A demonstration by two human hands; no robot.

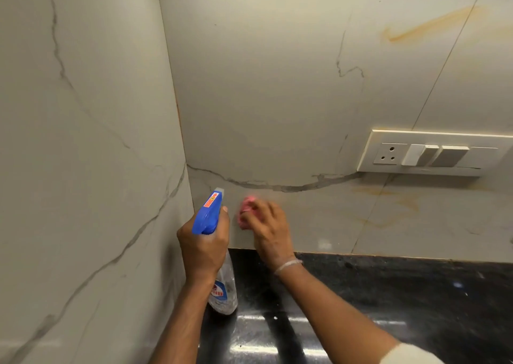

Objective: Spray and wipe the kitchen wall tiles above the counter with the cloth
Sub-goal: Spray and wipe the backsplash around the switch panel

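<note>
Left hand (204,248) gripped the neck of the spray bottle (208,213), nozzle aimed at the wall tiles (277,100) close to the corner. Right hand (273,224) held the bunched pink cloth (245,211) pressed to the lowest tile, just above the black bench (388,294); the hand was slightly blurred.

Risks noted:
1) The nozzle sat just beside the right hand, so a squeeze could wet the knuckles rather than the tile.
2) The socket and switch panel (427,154) lay to the right, near the lower orange stains (397,208); spray drifting there could enter the 3 socket holes.
3) Runoff could pool on the glossy bench.
4) The upper stain (427,27) sat well above the cloth and could be missed.
</note>
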